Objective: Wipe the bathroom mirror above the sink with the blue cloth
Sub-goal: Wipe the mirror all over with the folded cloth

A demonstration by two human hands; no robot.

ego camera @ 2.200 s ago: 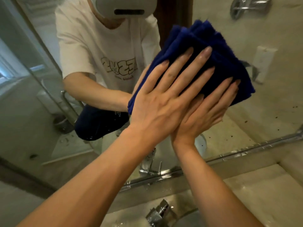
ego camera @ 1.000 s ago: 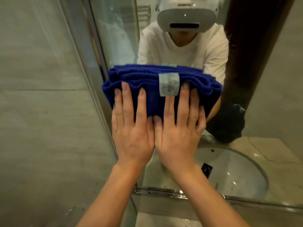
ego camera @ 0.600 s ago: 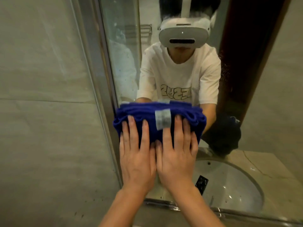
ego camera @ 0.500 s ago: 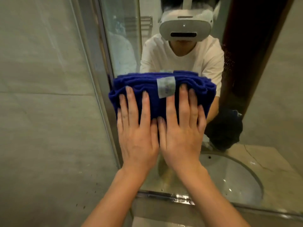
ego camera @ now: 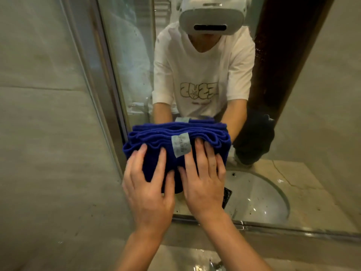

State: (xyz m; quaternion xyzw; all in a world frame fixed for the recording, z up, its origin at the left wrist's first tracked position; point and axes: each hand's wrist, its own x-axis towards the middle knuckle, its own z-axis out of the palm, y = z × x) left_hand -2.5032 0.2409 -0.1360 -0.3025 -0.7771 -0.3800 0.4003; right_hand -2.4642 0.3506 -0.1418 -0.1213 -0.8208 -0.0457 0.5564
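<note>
A: Status on the cloth?

B: Folded blue cloth is flat against the mirror, low down near its left edge, just above the bottom frame. Layered folds face up toward me.

A: Hands?

B: Both on it. My left hand presses the left half, fingers straight and spread. My right hand presses the right half, fingers straight and closer together. Nothing gripped, just palms and fingers pushing the cloth onto the glass. Thumbs nearly touch in the middle.

A: Any labels?

B: Pale grey tag on the cloth's top fold, between my hands' fingertips. Print on it is too small to read. Its reflection shows just above the cloth. My white T-shirt in the reflection has outlined block lettering, mirrored, can't read it. White headset visible up top.

A: Containers?

B: Round sink basin shows in the reflection, lower right. Water droplets and dark specks in it, otherwise nothing I can make out. A small dark object shows beside my right hand, can't identify it.

A: Room?

B: Grey tiled wall left of the mirror, metal strip along the mirror's edge. Beige stone countertop under my arms, wet patch near the bottom. Dark brown vertical panel and a glass partition appear in the reflection.
</note>
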